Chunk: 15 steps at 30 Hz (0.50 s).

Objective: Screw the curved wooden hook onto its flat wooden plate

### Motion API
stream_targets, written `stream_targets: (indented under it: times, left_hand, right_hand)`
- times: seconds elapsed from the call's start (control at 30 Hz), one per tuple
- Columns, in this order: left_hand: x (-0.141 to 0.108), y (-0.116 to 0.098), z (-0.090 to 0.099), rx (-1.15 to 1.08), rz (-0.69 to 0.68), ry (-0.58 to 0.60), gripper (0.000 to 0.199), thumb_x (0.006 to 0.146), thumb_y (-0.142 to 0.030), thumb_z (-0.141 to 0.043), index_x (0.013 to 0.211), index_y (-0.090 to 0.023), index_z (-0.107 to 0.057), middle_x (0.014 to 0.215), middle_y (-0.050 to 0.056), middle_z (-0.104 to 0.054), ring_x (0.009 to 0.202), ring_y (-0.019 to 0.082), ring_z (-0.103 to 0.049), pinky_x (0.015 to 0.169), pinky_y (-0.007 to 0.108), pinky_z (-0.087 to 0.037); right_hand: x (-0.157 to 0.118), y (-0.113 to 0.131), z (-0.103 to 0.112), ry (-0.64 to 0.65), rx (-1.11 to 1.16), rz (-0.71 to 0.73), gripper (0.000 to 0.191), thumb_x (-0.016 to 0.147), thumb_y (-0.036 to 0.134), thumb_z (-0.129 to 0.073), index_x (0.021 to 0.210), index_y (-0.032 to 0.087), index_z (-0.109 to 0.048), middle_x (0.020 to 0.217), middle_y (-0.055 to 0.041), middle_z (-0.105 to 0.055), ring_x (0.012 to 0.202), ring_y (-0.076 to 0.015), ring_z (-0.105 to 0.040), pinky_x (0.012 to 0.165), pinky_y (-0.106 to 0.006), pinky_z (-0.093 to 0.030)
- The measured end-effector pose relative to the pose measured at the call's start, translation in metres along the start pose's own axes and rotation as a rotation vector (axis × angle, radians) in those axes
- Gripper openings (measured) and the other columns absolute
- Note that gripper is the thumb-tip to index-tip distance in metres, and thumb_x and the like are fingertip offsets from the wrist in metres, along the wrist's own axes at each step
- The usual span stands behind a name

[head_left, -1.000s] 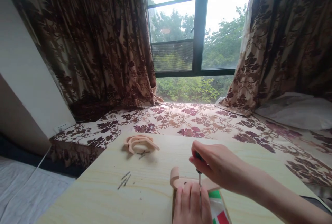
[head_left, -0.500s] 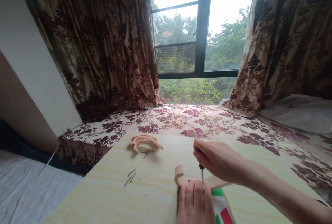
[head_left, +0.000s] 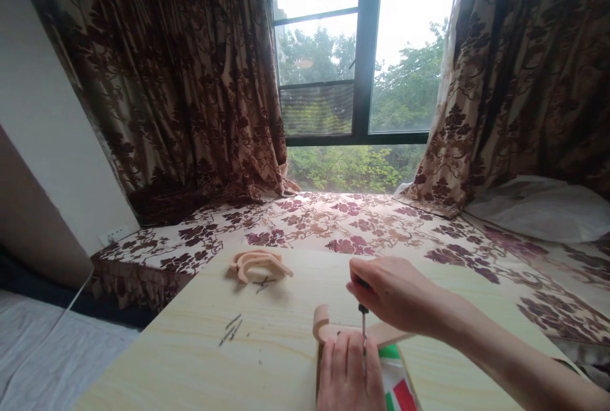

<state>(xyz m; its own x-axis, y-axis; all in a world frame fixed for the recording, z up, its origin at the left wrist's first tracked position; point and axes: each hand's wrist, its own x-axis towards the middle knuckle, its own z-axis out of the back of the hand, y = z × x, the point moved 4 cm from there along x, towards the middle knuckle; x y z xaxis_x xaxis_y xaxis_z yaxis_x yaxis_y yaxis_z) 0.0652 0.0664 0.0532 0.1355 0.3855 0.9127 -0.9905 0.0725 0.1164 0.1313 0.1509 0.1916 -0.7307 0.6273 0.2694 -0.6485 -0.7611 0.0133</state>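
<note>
My right hand [head_left: 393,293] is wrapped around the black handle of a screwdriver [head_left: 364,317], which points nearly straight down. Its shaft runs down beside the fingers of my left hand [head_left: 350,373], and the tip is hard to make out there. Under those fingers lies a curved pale wooden piece [head_left: 322,322], held down by them, its curled end showing at the left and a straight arm at the right. Beneath is a flat piece with green, white and red patches [head_left: 404,393], partly covered by my left hand. The left thumb is hidden.
On the light wooden table [head_left: 181,347], more curved wooden pieces [head_left: 261,260] lie at the back left with a few screws [head_left: 262,284] beside them. Several loose screws [head_left: 231,330] sit nearer. Beyond are a flower-patterned covered ledge [head_left: 352,227], curtains and a window.
The whole view has shifted slightly, so things appear a little further left. My right hand stays on the screwdriver and my left hand on the wooden piece.
</note>
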Motion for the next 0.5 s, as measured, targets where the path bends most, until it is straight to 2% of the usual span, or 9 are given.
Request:
stream_targets:
  times: [0.23, 0.37, 0.5]
  left_hand:
    - [0.003, 0.001, 0.001, -0.006, 0.008, 0.013, 0.028, 0.076, -0.005, -0.056, 0.098, -0.022, -0.057, 0.091, 0.001, -0.067, 0.088, 0.018, -0.063, 0.081, 0.033, -0.049]
    - [0.005, 0.003, 0.002, -0.039, 0.002, 0.072, 0.030, 0.076, -0.006, -0.056, 0.102, -0.021, -0.057, 0.095, 0.002, -0.067, 0.092, 0.019, -0.062, 0.082, 0.035, -0.049]
    - [0.006, 0.003, 0.003, -0.033, -0.020, 0.058, 0.031, 0.075, -0.003, -0.055, 0.100, -0.021, -0.057, 0.093, 0.001, -0.067, 0.090, 0.019, -0.063, 0.080, 0.034, -0.050]
  right_hand:
    - [0.007, 0.010, 0.010, 0.126, -0.041, 0.063, 0.021, 0.085, 0.023, -0.045, 0.068, 0.018, -0.055, 0.067, -0.0044, -0.067, 0.056, -0.0126, -0.055, 0.049, -0.027, -0.018]
    - [0.009, 0.007, 0.005, 0.080, -0.056, 0.036, 0.022, 0.088, 0.022, -0.041, 0.071, 0.017, -0.055, 0.067, -0.0051, -0.066, 0.058, -0.0135, -0.057, 0.049, -0.028, -0.017]
    - [0.012, 0.005, 0.000, 0.054, -0.099, -0.037, 0.028, 0.092, 0.029, -0.038, 0.072, 0.016, -0.055, 0.067, -0.0067, -0.066, 0.057, -0.0160, -0.059, 0.048, -0.030, -0.015]
